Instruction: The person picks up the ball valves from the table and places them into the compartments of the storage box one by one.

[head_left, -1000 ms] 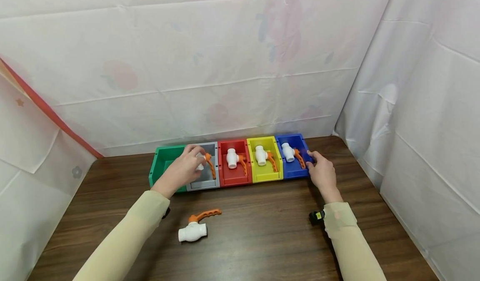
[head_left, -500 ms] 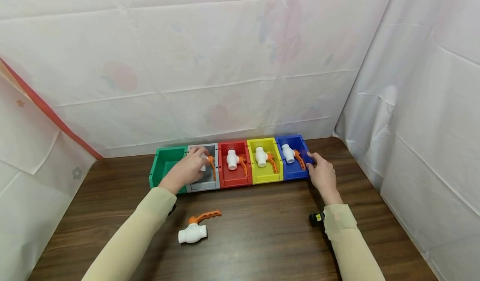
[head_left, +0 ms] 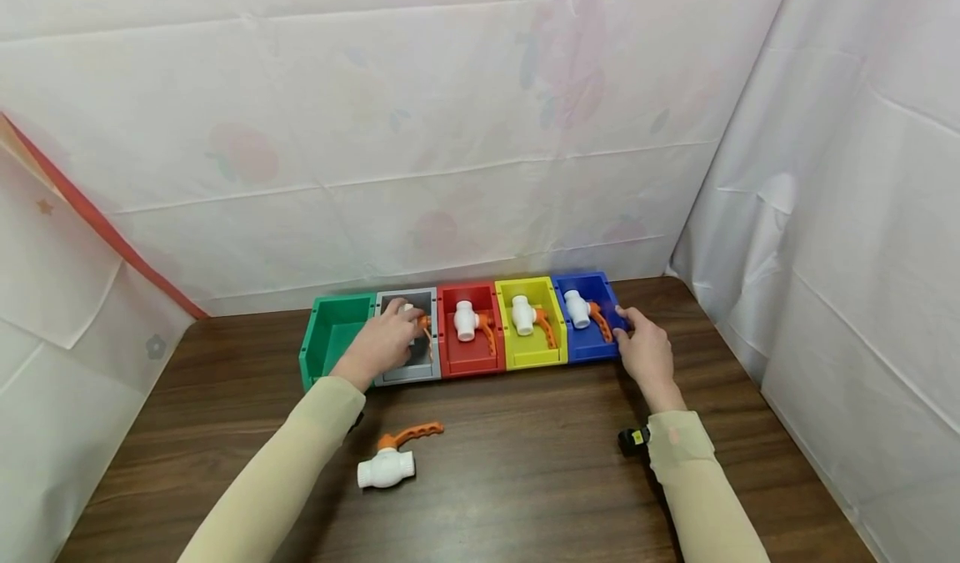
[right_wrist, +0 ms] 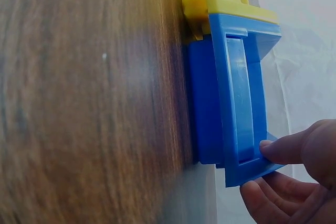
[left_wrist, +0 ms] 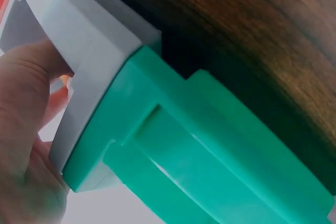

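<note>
Reaching into the grey bin (head_left: 408, 373), my left hand (head_left: 384, 342) holds a white ball valve (head_left: 406, 307) with an orange lever. The fingers cover most of its body. In the left wrist view, the thumb and fingers go in past the grey bin's wall (left_wrist: 79, 30). At the row's right end my right hand (head_left: 647, 350) pinches the side wall of the blue bin (right_wrist: 239, 98), thumb inside and fingers outside. Matching ball valves lie in the red bin (head_left: 465, 321), the yellow bin (head_left: 522, 315) and the blue bin. Another ball valve (head_left: 386, 468) lies on the table, its lever pointing right.
The green bin (head_left: 321, 342) forms the left end of the row, which stands along the back of the wooden table (head_left: 525, 463). A white patterned curtain (head_left: 480, 129) hangs right behind the bins, and another sheet hangs at the right.
My left hand has moved slightly right and deeper into the grey bin with the ball valve. My right hand has stayed on the blue bin's wall.
</note>
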`<state>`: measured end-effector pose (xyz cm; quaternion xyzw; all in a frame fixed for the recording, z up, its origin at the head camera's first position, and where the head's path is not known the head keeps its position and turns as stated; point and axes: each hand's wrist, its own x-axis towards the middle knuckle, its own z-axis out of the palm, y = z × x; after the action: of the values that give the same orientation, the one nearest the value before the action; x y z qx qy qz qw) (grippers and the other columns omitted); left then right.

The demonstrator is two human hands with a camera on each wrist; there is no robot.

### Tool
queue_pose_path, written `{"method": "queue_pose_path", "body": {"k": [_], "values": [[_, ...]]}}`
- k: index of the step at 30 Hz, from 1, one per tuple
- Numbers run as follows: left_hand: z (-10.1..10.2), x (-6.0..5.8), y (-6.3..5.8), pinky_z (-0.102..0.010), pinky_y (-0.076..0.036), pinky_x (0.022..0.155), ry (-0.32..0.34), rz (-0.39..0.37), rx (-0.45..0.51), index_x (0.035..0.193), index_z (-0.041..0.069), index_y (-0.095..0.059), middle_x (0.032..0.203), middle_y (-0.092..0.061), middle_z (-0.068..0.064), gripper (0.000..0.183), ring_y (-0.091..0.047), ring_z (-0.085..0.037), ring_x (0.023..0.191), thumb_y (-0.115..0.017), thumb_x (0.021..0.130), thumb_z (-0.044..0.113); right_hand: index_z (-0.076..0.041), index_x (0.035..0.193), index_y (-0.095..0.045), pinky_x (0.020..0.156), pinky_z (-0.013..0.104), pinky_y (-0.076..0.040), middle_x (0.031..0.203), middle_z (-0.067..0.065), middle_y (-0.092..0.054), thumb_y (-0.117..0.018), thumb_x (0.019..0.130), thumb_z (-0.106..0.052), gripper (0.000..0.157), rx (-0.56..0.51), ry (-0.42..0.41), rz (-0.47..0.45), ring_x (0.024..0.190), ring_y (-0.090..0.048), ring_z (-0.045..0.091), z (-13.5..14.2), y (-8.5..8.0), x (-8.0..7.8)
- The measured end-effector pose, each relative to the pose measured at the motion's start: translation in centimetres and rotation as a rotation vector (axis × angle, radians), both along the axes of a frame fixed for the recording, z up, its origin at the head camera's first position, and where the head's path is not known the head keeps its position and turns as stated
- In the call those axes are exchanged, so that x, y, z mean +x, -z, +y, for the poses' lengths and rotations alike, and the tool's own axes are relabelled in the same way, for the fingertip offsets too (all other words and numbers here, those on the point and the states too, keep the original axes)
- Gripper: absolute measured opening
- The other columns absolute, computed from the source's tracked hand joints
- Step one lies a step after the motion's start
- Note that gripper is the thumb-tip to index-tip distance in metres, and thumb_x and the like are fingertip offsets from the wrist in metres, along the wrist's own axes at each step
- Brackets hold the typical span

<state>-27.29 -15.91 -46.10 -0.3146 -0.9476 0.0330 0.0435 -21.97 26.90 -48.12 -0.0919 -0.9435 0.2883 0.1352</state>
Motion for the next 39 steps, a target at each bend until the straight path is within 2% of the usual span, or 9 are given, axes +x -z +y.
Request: {"method": "queue_pose_path", "body": {"k": [5,11,24,33,39], "values": [[0.0,0.1,0.5,-0.045,-0.057,0.082,0.013,0.023,-0.043,0.100,0.012,-0.081,0.131,-0.061,-0.014,0.020,-0.042,-0.041,0.131,-0.081,0.080,0.007,-0.012,0.135,-0.061,0.079,0.059,-0.050,0.128,0.021,-0.064,-0.063,0.098,-0.014,0.036,-0.002,-0.001,-0.003,0.101,-0.064,0.044,-0.1,0.2,0.0],[0.0,0.1,1.1,-0.046,-0.054,0.089,0.025,0.060,-0.043,0.099,0.008,-0.080,0.128,-0.060,-0.016,0.019,-0.040,-0.040,0.133,-0.082,0.080,0.006,-0.011,0.134,-0.061,0.079,0.059,-0.050,0.128,0.021,-0.064,-0.063,0.098,-0.014,0.036,-0.001,-0.007,0.005,0.102,-0.064,0.044,-0.2,0.1,0.0],[0.4,0.1,1.1,-0.042,-0.053,0.092,0.020,0.104,-0.073,0.091,0.007,-0.080,0.124,-0.064,-0.015,0.008,-0.047,-0.034,0.123,-0.078,0.084,0.006,-0.012,0.136,-0.061,0.079,0.059,-0.050,0.127,0.021,-0.064,-0.063,0.099,-0.015,0.037,-0.004,0.004,-0.005,0.102,-0.064,0.044,-0.1,0.0,0.0],[0.1,0.2,1.2,-0.044,-0.052,0.094,0.014,0.061,-0.023,0.098,0.010,-0.080,0.129,-0.061,-0.015,0.016,-0.047,-0.033,0.123,-0.078,0.082,0.007,-0.013,0.136,-0.061,0.080,0.060,-0.050,0.130,0.021,-0.063,-0.063,0.099,-0.015,0.037,-0.005,0.002,-0.014,0.104,-0.063,0.045,-0.1,0.0,-0.1],[0.0,0.6,0.6,-0.046,-0.049,0.098,0.032,0.004,0.119,0.101,0.011,-0.078,0.127,-0.063,-0.013,0.016,-0.048,-0.031,0.122,-0.075,0.086,0.011,-0.012,0.135,-0.061,0.080,0.059,-0.049,0.126,0.022,-0.065,-0.063,0.099,-0.015,0.036,-0.002,0.008,-0.003,0.102,-0.064,0.044,0.0,0.2,-0.1]]}}
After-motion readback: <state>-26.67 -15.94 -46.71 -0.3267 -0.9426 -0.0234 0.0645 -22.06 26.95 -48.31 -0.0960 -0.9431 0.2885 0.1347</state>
